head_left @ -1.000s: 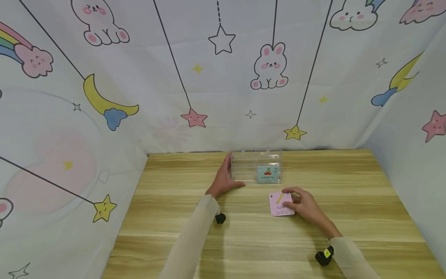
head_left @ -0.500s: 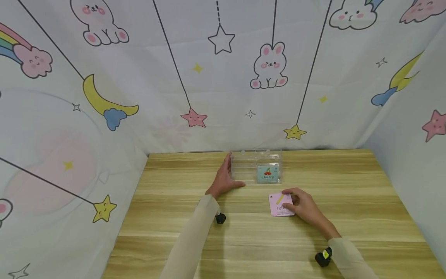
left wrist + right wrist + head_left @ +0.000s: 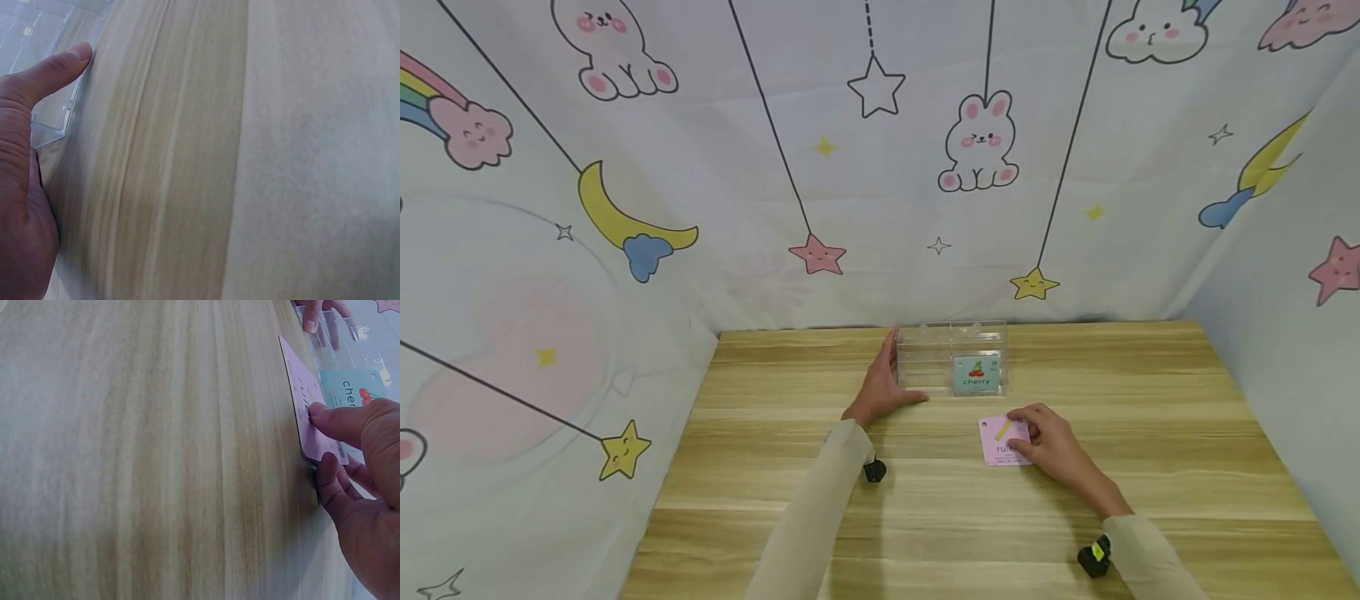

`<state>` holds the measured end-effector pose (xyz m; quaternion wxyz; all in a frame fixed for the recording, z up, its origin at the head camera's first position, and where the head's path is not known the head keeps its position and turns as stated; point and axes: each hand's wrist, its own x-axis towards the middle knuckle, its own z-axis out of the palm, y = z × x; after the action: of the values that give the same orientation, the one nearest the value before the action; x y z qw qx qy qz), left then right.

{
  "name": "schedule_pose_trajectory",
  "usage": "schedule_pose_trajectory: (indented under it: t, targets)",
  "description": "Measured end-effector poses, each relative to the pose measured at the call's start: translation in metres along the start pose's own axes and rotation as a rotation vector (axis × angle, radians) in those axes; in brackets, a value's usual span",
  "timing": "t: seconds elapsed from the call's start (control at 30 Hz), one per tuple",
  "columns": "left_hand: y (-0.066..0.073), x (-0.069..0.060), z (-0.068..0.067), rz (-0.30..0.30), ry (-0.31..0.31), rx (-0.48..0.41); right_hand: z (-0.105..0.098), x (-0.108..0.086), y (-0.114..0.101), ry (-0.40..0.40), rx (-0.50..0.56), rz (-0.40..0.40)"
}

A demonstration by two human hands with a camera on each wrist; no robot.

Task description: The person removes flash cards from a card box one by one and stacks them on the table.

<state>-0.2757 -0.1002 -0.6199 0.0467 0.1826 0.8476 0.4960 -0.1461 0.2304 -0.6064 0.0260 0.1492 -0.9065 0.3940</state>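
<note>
A clear plastic box (image 3: 922,367) with compartments stands at the back of the table. My left hand (image 3: 880,390) holds its left end, thumb along the front edge and fingers at the far side. A teal cherry card (image 3: 976,375) sits in the box's front right compartment. Just in front of the box, my right hand (image 3: 1056,446) pinches a pink ruler card (image 3: 992,450) at its right side. The right wrist view shows the thumb on the printed face of the pink card (image 3: 302,400) and fingers under it. Whether it is one card or a thin stack, I cannot tell.
The wood-grain table (image 3: 760,467) reaches a white cloth backdrop (image 3: 880,192) printed with stars, bunnies and clouds. The box stands close to this backdrop, and cloth also rises on the left and right. Black wrist cameras (image 3: 874,471) sit on both wrists.
My right hand shifts very slightly left, keeping its pinch on the pink ruler card. The left hand and the box stay in place.
</note>
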Motion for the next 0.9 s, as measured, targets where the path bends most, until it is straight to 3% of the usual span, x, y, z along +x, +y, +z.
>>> schedule_pose_trajectory:
  t: [0.33, 0.9]
  targets:
    - [-0.0001, 0.0008, 0.0009, -0.03, 0.007, -0.01, 0.0001, 0.0004, -0.0008, 0.004, -0.036, -0.021]
    - [-0.0012, 0.0005, 0.0006, -0.007, 0.007, -0.013, -0.0053, 0.0022, -0.0038, -0.047, -0.074, -0.01]
